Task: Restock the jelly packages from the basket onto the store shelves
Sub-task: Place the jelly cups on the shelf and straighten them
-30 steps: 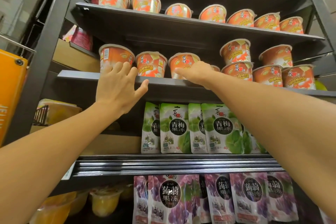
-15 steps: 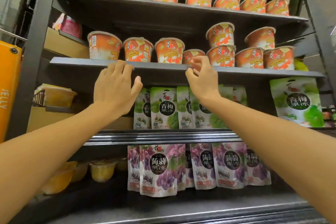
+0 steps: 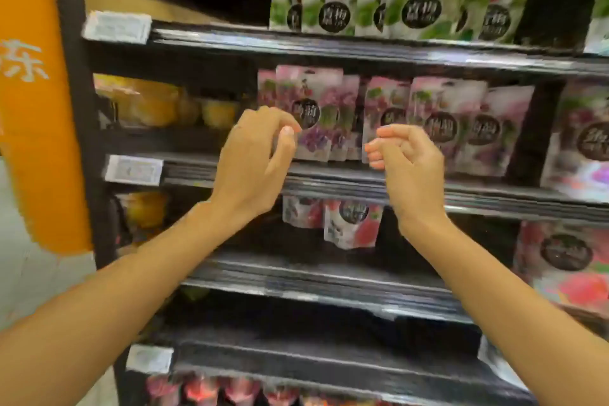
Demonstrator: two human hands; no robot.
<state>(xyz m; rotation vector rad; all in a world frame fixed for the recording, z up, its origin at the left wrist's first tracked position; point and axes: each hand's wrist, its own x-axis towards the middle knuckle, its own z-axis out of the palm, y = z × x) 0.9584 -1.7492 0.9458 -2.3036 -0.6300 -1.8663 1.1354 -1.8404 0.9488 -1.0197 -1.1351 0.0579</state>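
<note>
1. Shelving point(image 3: 329, 280) of dark metal fills the frame, smeared by motion blur, with white price tags point(image 3: 133, 170) at the left end of its ledges.
2. Green jelly pouches point(image 3: 418, 0) stand in a row at the upper centre and upper right.
3. Purple jelly pouches point(image 3: 448, 128) stand one level lower, across the centre and right of the frame.
4. Red jelly pouches point(image 3: 352, 224) sit on the level beneath them, just below the centre.
5. Yellow jelly cups point(image 3: 148, 102) crowd the middle left, beside an orange panel point(image 3: 33, 109) along the far left edge.
6. The left hand point(image 3: 253, 158) is raised at the centre of the frame, in front of the leftmost purple pouches. Its fingers are curled, and thumb and forefinger tips lie close together over a pouch. I cannot tell through the blur whether they pinch it.
7. The right hand point(image 3: 408, 171) is just right of centre, apart from the left. Its fingers are loosely curled and grasp nothing.
</note>
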